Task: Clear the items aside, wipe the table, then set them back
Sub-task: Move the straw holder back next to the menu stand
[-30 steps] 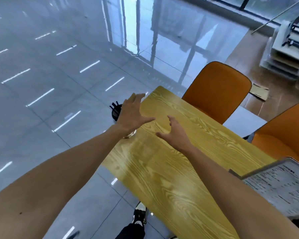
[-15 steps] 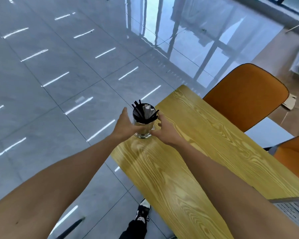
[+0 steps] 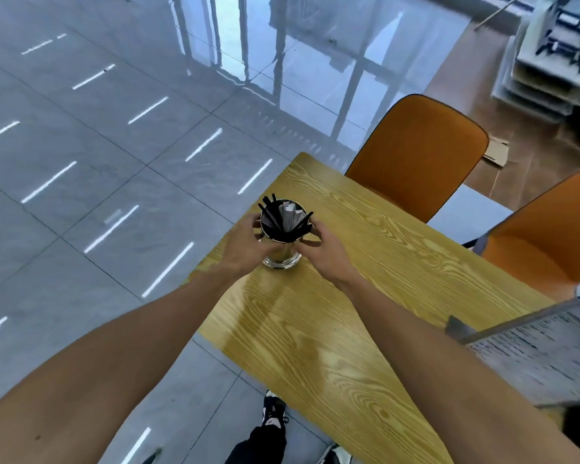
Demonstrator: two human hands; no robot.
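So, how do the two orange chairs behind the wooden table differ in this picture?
The left orange chair shows its whole rounded backrest; the right orange chair is cut off by the picture's edge. The left one stands further away, the right one nearer the printed menu sheet. Both stand along the yellow wooden table.

A single head view looks steeply down from above the table (image 3: 332,329), close over both forearms, facing the chairs (image 3: 416,155) beyond.
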